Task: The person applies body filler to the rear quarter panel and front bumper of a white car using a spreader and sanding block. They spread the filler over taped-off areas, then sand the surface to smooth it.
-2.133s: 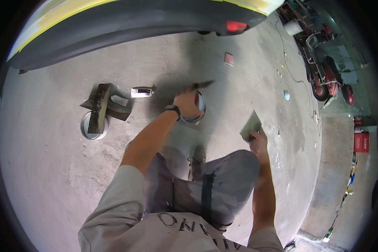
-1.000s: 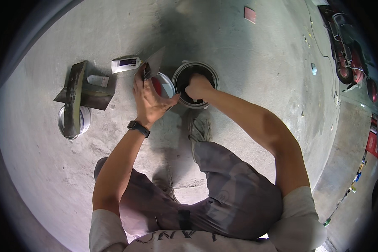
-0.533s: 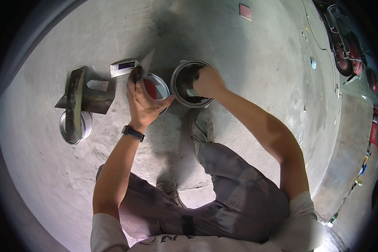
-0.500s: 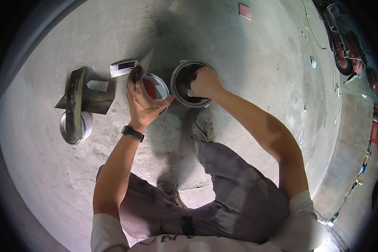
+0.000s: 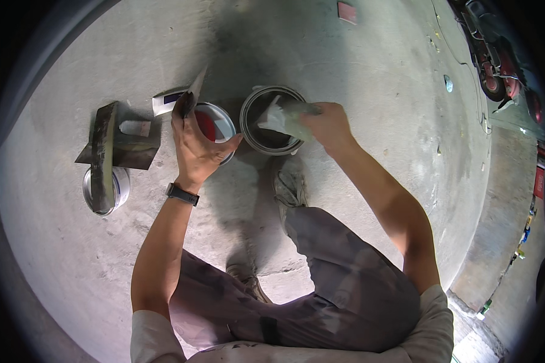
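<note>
My left hand (image 5: 198,148) is curled round a scraper's dark handle, its thin pale blade (image 5: 198,83) pointing up and away. That hand's thumb stretches along the near rim of a round tin (image 5: 225,124) with something red (image 5: 206,125) inside. My right hand (image 5: 330,126) is closed on the dark handle end of a second scraper (image 5: 297,116), blurred by motion. A whitish lump or sheet (image 5: 274,117) shows at its far end. This scraper is over the mouth of an open metal can (image 5: 246,128) with a dark inside.
Left of the tin, a long dark-edged trowel (image 5: 103,154) lies across a metal plate (image 5: 140,154) and a paint can (image 5: 122,184). A small white tube (image 5: 135,127) rests on the plate. A white box (image 5: 161,104) lies behind the tin. Far right stands a red motorbike (image 5: 493,66).
My right hand has drawn back to the right, out of the can, bringing the scraper up over the rim. My left hand has shifted slightly left, still with its scraper.
</note>
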A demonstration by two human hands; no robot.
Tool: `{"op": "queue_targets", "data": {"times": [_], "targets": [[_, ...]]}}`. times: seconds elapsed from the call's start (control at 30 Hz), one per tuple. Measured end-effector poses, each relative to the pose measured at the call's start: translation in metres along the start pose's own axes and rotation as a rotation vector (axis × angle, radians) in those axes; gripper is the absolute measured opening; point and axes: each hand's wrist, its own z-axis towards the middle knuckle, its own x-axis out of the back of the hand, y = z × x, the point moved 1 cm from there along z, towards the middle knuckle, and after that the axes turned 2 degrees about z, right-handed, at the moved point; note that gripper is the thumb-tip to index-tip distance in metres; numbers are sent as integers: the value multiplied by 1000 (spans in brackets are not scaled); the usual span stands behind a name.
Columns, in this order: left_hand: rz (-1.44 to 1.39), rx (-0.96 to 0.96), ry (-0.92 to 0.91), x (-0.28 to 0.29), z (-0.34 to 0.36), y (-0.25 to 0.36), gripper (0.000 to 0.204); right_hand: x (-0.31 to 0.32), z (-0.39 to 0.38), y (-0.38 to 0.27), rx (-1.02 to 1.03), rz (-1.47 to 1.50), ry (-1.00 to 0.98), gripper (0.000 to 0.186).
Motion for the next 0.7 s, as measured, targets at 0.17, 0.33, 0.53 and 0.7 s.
{"op": "queue_targets", "data": {"times": [0.17,0.33,0.53,0.7], "targets": [[-1,12,-91,-3,11,21,112,41,-18,-2,-13,111,53,37],[-32,-11,-162,-16,25,49,113,77,-47,-23,56,-8,140,39],[189,-130,-293,-47,38,86,117,122,-87,-33,149,113,276,28],[222,-190,-374,-78,34,102,107,144,-109,-21,193,87,417,27]]}}
